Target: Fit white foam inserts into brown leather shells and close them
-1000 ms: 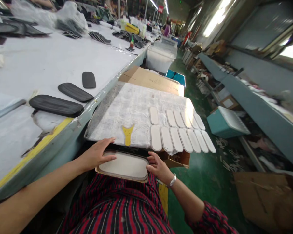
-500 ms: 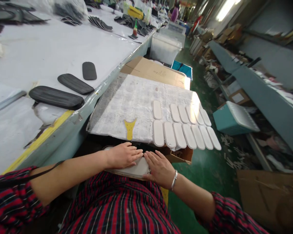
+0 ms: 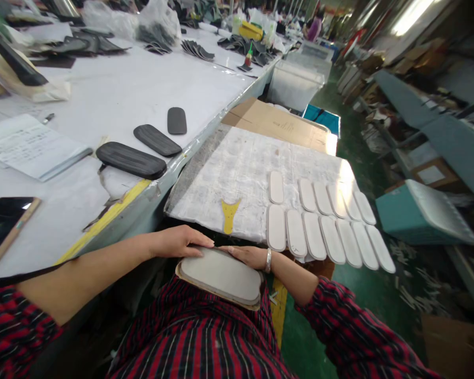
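A light grey pad with rounded ends (image 3: pixel 221 275) rests on my lap, over a brown-edged layer beneath it. My left hand (image 3: pixel 177 242) grips the far left edge of the pad, thumb on top and fingers reaching past the edge. Along the far edge, my right hand (image 3: pixel 248 256) holds the pad too, its fingers pointing toward the left hand; part of these fingers is hidden. Beyond the hands, a yellow Y-shaped template (image 3: pixel 229 216) lies on a white-covered board (image 3: pixel 221 163). Several pale oval pads (image 3: pixel 276 228) lie in two rows on the board's right side.
On the left, a long white table (image 3: pixel 114 84) carries black curved pieces (image 3: pixel 131 160), a notebook (image 3: pixel 31 145) and a phone (image 3: pixel 6 226). A cardboard sheet (image 3: pixel 276 123) lies behind the board. Clear bins (image 3: pixel 296 79), a teal bin (image 3: pixel 418 216) and shelves stand farther right.
Both hands have slid from lying flat over the pad to its far edge, uncovering most of its top. The camera view has turned left, bringing in the notebook and phone.
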Demonstrator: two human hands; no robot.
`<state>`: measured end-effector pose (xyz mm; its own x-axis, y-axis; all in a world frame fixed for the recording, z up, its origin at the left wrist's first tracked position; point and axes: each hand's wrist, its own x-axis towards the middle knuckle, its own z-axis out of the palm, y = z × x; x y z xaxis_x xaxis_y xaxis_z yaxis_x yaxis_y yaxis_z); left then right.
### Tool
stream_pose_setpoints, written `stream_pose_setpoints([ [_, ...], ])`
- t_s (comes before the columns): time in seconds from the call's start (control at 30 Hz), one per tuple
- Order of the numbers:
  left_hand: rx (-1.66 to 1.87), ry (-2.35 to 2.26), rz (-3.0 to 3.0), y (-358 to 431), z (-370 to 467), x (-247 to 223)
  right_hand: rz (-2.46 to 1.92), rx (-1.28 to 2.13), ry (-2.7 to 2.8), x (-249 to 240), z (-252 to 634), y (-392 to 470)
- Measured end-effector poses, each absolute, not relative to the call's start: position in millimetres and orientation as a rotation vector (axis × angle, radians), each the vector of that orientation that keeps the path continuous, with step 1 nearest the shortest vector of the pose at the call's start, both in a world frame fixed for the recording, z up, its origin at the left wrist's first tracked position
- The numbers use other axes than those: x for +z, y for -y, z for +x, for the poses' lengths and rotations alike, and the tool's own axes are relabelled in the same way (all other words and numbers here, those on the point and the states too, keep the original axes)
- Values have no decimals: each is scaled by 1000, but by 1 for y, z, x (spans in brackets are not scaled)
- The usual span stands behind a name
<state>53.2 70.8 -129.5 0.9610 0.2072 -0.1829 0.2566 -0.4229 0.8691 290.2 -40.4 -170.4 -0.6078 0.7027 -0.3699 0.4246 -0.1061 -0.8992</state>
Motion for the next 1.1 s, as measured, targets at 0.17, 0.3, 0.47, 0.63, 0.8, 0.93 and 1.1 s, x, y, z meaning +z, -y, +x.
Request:
stream_pose_setpoints([
  [0.17,-64,-279,2077,-72,49,-133,-1211,1787,1978,-171,275,24],
  [0.3,-21,-281,2046,-72,46,-136,-1231,1784,2020,-171,258,13],
  [0.47,-25,-274,2161,-65,47,-133,-1281,1636,2133,-169,245,12],
  [0.63,5,-414,2228,-59,40,-117,-1443,1589,1983,-158,263,16],
  [0.8,180,-465,2432,-27,23,-108,-1592,1040,1838,-119,295,66],
  [0.93,225,-245,2591,23,27,-121,-1607,640,2018,-103,289,139],
  [1.1,202,-230,2754,54,47,-137,-1653,274,2189,-124,261,190],
])
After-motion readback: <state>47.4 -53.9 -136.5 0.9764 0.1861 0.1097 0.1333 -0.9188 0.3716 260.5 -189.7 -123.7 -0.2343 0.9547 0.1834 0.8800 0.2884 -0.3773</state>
